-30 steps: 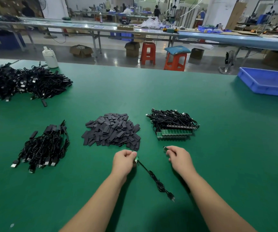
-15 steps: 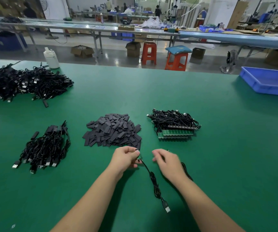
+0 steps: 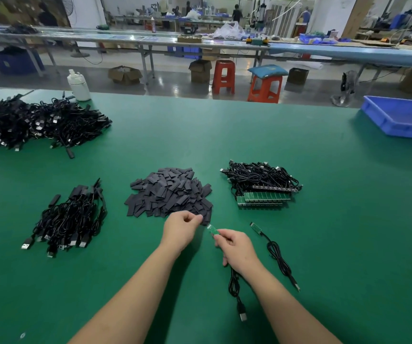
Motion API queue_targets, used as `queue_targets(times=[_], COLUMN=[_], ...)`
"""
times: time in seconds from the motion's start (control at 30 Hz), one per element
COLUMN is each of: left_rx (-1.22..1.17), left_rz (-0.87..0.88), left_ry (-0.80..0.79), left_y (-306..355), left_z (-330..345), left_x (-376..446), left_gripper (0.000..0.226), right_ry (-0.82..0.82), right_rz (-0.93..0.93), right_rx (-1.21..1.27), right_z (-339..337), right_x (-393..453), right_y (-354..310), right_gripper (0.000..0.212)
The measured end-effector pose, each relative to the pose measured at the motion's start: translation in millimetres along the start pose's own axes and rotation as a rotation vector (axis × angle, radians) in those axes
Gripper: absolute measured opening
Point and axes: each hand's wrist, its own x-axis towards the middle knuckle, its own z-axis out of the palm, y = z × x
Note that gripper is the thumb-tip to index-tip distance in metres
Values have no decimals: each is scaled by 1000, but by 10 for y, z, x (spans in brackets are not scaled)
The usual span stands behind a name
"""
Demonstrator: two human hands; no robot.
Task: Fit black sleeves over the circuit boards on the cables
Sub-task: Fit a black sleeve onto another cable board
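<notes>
Green matting covers the table (image 3: 299,150) on which all parts lie. At centre, the left hand (image 3: 180,229) reaches to the near right edge of the heap of black sleeves (image 3: 170,192), its fingers (image 3: 195,218) curled and pinching 1 black sleeve (image 3: 205,218) at that edge. Just beside it, the right hand (image 3: 234,248) grips a small green circuit board (image 3: 212,229) between thumb and fingertips, the bare end of the board pointing up and left toward the pinched sleeve; board and sleeve are near each other but apart. The black cable (image 3: 234,286) attached to this board passes under the right wrist and ends in a USB plug (image 3: 242,316) lying on the table near the forearm. A 2nd cable (image 3: 278,256) with its own board lies loose to the right of the right hand. Behind it sits a bundle of unsleeved cables (image 3: 259,177) with green boards ranged in a row along its near side. To the left of the sleeve heap lies a bundle of sleeved cables (image 3: 71,217); a much larger pile of cables (image 3: 33,122) occupies the far left, beside a white bottle (image 3: 78,84). A blue tray (image 3: 403,120) stands at the far right edge.
</notes>
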Motion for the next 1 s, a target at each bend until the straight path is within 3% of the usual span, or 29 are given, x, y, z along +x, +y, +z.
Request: queue_targets(times=[0.13,0.2,0.53,0.73,0.87,1.0], left_rx=[279,334,600,583,499,409], left_rz=[79,104,68,69,176,381], left_ry=[252,304,233,245,285,84], left_y=[-82,-141,-114,-156,-205,-265], left_z=[-211,-292,-323,-363,-437,-456], left_x=[226,336,655,687,617,362], left_gripper=[12,14,26,23,28,27], right_ry=[-31,-55,-110,-109,-119,-132], right_rz=[52,52,58,57,65,77], right_rx=[32,26,-12,-65,-35,-14], right_z=[-36,-44,-62,-54,-51,-63], right_x=[14,21,44,26,17,17], right_y=[112,128,100,88,63,40], right_gripper=[31,33,38,36,33,30])
